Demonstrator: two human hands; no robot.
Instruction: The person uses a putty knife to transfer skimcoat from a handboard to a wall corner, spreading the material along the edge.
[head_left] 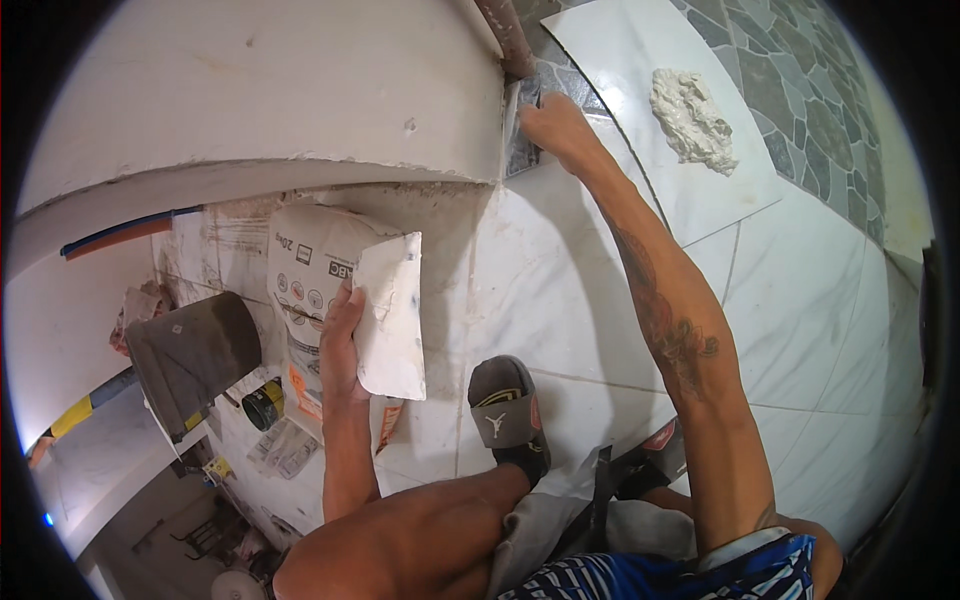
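Note:
My left hand (342,345) is closed on the edge of a flat white board (395,320) with a rounded lower corner and pale smears. The board stands in front of a white printed bag (305,270) on the floor. With its arm stretched far forward, my right hand (557,130) is closed in a fist at a flat, shiny grey trowel (522,150); the fist hides its handle. The trowel lies against the wall's corner, beside a brownish pipe (508,40). To the right, a lump of off-white paste (692,120) rests on a loose white tile (625,60).
A dark bucket (195,355) lies tipped at the left, near a dark green can (263,404) and a clear plastic bag (285,450). The white wall (280,90) curves along the far side. My sandalled foot (508,415) is on the marbled floor; stone-patterned flooring (820,110) lies far right.

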